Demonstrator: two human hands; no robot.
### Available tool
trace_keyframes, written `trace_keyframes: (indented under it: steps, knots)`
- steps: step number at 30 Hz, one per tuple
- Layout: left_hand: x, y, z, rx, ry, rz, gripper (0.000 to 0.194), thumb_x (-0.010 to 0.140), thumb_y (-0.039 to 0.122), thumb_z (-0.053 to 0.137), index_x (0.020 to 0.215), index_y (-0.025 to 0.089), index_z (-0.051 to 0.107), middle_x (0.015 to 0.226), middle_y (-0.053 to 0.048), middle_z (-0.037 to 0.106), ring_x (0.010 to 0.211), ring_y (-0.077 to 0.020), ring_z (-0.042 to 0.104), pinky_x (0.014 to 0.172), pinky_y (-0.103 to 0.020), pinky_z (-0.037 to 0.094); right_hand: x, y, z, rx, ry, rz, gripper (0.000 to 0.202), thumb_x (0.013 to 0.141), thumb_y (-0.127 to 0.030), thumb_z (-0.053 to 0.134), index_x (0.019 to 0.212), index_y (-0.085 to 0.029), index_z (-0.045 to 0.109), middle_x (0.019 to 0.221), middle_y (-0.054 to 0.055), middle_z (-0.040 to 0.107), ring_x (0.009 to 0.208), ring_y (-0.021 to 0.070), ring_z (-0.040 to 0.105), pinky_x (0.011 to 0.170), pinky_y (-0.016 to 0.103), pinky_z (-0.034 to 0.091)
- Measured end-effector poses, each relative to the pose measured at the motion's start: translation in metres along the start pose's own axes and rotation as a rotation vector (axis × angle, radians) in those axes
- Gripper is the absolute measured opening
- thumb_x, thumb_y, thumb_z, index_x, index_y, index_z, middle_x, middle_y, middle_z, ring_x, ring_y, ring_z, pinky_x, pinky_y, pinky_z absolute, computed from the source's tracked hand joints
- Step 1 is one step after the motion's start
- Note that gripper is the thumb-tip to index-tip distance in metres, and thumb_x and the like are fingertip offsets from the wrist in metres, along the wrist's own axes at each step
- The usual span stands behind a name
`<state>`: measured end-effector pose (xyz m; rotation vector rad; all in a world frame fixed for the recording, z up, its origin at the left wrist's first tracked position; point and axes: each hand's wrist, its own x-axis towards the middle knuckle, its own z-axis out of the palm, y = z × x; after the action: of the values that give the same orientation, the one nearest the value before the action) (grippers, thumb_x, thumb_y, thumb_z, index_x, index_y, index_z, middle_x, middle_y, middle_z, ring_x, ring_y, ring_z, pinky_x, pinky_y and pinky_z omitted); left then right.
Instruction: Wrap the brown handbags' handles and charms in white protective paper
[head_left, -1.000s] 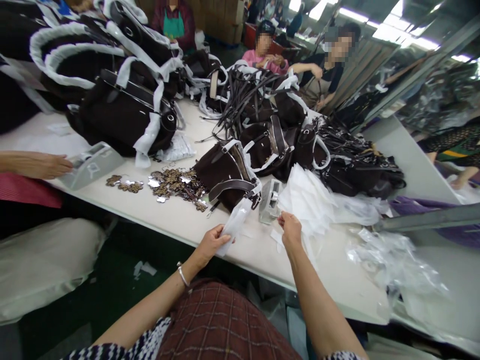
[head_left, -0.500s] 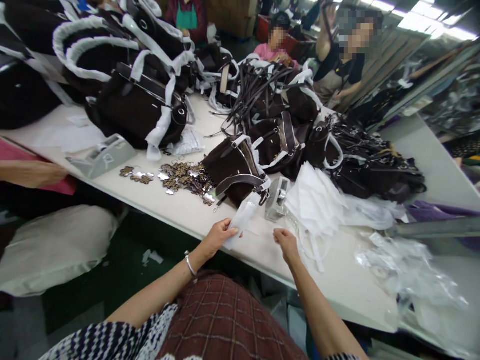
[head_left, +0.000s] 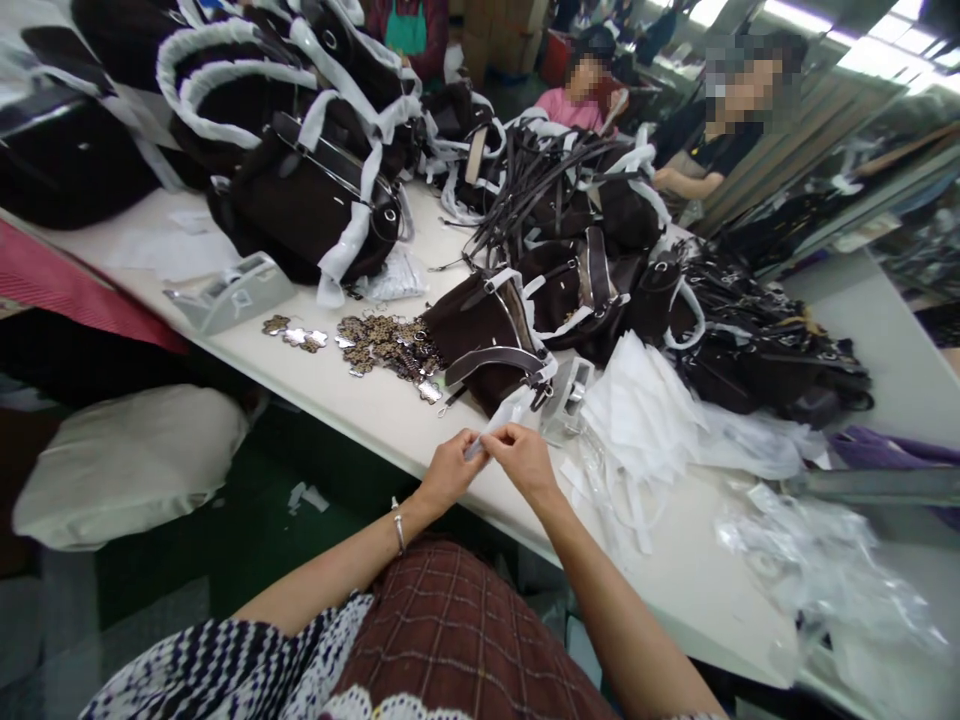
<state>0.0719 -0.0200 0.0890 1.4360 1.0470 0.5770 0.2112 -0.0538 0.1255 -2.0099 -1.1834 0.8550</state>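
Observation:
Close together at the table's front edge, my left hand (head_left: 453, 466) and my right hand (head_left: 520, 458) both pinch a strip of white wrapping paper (head_left: 512, 408). The strip runs up to the end of a strap on a dark brown handbag (head_left: 472, 335), whose other handle end is also wrapped in white. The bag lies tilted on the table just beyond my hands. A grey tape dispenser (head_left: 568, 395) stands right of the strip. Left of the bag lies a pile of flower-shaped metal tags (head_left: 390, 345).
White paper sheets (head_left: 641, 400) and clear plastic bags (head_left: 817, 560) lie to the right on the white table (head_left: 352, 405). More wrapped handbags (head_left: 300, 205) and dark straps (head_left: 532, 175) heap behind. Another tape dispenser (head_left: 232, 290) stands left. Two co-workers are across the table.
My right hand has moved left from beside the dispenser to meet my left hand and now grips the paper strip too. The camera view has shifted slightly.

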Motion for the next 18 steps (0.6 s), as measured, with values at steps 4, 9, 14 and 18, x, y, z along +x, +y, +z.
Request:
trace_keyframes:
  steps: [4,9,14,18]
  knots:
    - [-0.002,0.006,0.001,0.06,0.042,0.04,0.014,0.081,0.032,0.062,0.089,0.02,0.065,0.08,0.0,0.067,0.074,-0.017,0.057,0.07,-0.026,0.04,0.006,-0.001,-0.003,-0.041,0.006,0.023,0.022,0.073,-0.035,0.071,0.057,-0.022,0.063,0.052,-0.001,0.061,0.054,0.016,0.055,0.057,0.028,0.037]
    - [0.0,-0.007,0.003,-0.115,-0.045,-0.034,0.022,0.078,0.036,0.064,0.089,0.018,0.064,0.076,0.001,0.066,0.07,-0.0151,0.055,0.063,-0.024,0.04,0.008,0.0,-0.004,-0.057,0.159,0.086,0.033,0.057,-0.032,0.085,0.073,-0.025,0.057,0.051,-0.006,0.053,0.053,0.0172,0.052,0.059,0.029,0.034]
    - [0.002,-0.02,0.005,-0.486,-0.147,-0.183,0.036,0.072,0.038,0.073,0.097,0.015,0.061,0.084,-0.004,0.072,0.072,-0.016,0.063,0.064,-0.024,0.045,0.003,0.027,0.001,0.138,0.242,0.059,0.046,0.057,-0.038,0.086,0.087,-0.025,0.053,0.059,-0.007,0.055,0.056,0.0165,0.054,0.058,0.029,0.039]
    - [0.001,-0.017,0.004,-0.707,-0.216,-0.264,0.045,0.068,0.038,0.08,0.098,0.012,0.059,0.083,-0.008,0.073,0.072,-0.0163,0.066,0.067,-0.025,0.047,-0.009,0.063,0.001,0.365,0.141,0.125,0.055,0.063,-0.045,0.082,0.103,-0.022,0.051,0.067,-0.006,0.063,0.053,0.015,0.059,0.053,0.028,0.045]
